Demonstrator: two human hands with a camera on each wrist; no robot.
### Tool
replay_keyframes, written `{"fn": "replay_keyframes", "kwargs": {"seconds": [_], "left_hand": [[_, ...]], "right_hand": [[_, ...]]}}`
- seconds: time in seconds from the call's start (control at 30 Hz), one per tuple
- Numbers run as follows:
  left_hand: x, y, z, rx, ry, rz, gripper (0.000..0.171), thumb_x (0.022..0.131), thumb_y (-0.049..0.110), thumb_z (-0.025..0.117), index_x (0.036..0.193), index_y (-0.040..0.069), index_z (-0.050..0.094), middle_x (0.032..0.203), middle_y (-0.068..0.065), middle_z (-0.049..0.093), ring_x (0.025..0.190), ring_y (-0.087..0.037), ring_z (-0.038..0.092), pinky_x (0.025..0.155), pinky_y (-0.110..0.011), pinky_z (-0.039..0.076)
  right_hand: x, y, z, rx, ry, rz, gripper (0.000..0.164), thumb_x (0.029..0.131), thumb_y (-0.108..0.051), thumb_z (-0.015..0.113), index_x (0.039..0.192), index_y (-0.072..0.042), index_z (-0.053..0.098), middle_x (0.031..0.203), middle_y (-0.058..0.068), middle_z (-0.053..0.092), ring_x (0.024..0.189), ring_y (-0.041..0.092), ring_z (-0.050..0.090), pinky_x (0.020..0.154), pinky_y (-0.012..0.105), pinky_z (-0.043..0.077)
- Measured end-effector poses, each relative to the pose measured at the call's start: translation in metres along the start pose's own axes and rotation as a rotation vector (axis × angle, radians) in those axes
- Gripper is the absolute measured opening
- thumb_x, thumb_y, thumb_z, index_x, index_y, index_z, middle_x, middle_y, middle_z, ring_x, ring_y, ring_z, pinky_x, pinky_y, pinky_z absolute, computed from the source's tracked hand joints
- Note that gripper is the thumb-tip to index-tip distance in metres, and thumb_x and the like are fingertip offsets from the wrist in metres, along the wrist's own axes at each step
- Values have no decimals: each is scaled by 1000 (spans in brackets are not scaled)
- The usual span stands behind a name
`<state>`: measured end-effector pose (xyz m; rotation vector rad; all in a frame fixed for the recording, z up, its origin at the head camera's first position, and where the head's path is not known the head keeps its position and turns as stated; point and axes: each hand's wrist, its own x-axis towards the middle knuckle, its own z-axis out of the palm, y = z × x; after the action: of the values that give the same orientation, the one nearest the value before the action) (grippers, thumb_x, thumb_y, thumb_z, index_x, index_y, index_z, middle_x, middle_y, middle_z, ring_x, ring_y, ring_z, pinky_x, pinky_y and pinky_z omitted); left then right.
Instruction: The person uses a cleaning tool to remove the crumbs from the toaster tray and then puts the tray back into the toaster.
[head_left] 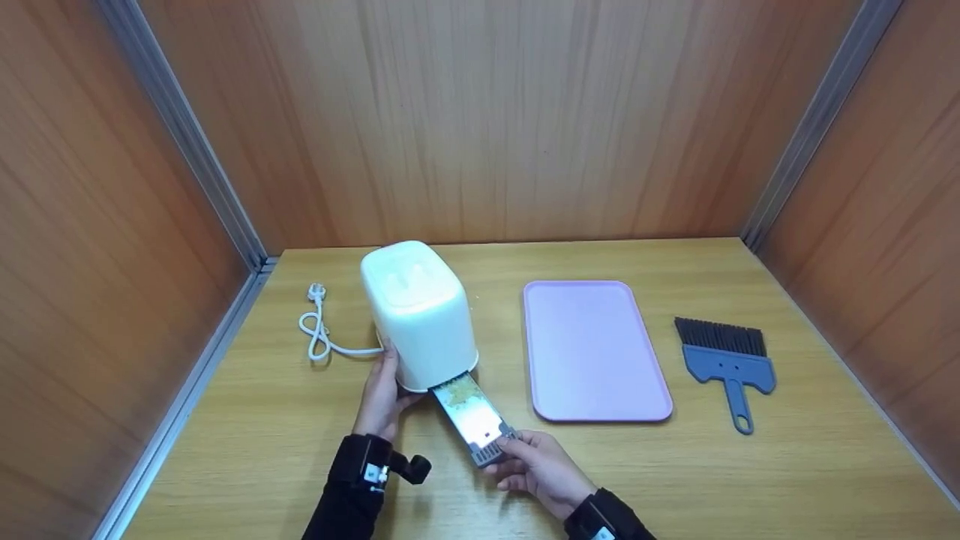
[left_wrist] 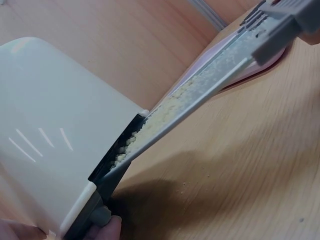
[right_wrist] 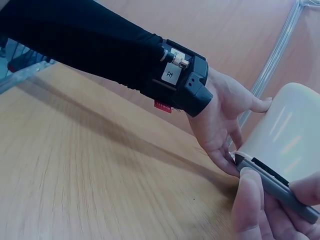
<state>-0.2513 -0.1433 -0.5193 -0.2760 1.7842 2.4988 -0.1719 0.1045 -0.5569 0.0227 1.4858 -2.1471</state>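
Note:
A white toaster leans at a tilt on the left half of the table, its near end raised. My left hand grips its lower left corner, with fingers along the side and under the base by a small grey foot. A long metal crumb tray sticks partly out of the toaster's near end and slopes towards me. Pale crumbs cover the part of it nearest the slot. My right hand pinches the tray's grey outer end, thumb on top and fingers below.
The toaster's white cord lies looped at the left with its plug. Right of the toaster is a pink tray. Farther right lies a blue brush with dark bristles. Wooden panels enclose the table's back and sides.

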Motion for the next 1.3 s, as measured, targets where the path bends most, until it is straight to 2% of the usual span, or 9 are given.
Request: {"fn": "replay_keyframes", "kwargs": {"seconds": [0.2, 0.33, 0.9, 1.17, 1.3], "left_hand": [[-1, -1, 1, 30, 7, 17, 79, 98, 64, 34, 153, 8, 23, 149, -22, 34, 127, -34, 43, 99, -52, 42], [0, -1, 0, 23, 12, 18, 78, 98, 63, 34, 153, 9, 24, 148, -21, 35, 126, -34, 44, 99, -51, 43], [0, 1, 1, 26, 16, 1, 80, 96, 67, 35, 154, 13, 24, 150, -20, 34, 131, -36, 39, 101, -52, 40], [2, 1, -1, 19, -2, -13, 79, 95, 67, 35, 154, 16, 25, 152, -18, 34, 136, -36, 36, 106, -57, 35], [3, 1, 0, 28, -1, -14, 79, 96, 67, 34, 154, 14, 25, 153, -18, 34, 135, -36, 37, 105, -56, 36]], "right_hand": [[-4, 1, -4, 0, -24, -3, 37, 97, -21, 62, 119, 8, 54, 102, 14, 71, 80, 15, 70, 63, 23, 56], [-6, 2, -6, -5, -33, 4, 39, 97, -22, 62, 119, 8, 54, 103, 14, 71, 81, 16, 70, 64, 24, 57], [-19, 7, -17, -21, -64, 1, 43, 97, -23, 61, 125, 9, 52, 104, 13, 70, 82, 16, 69, 67, 25, 57], [-25, 7, -22, -23, -75, 30, 43, 97, -24, 63, 124, 8, 54, 104, 15, 71, 84, 17, 69, 67, 25, 57], [-29, 7, -25, -19, -68, 40, 45, 96, -25, 63, 125, 8, 53, 105, 16, 71, 84, 16, 69, 66, 25, 57]]}}
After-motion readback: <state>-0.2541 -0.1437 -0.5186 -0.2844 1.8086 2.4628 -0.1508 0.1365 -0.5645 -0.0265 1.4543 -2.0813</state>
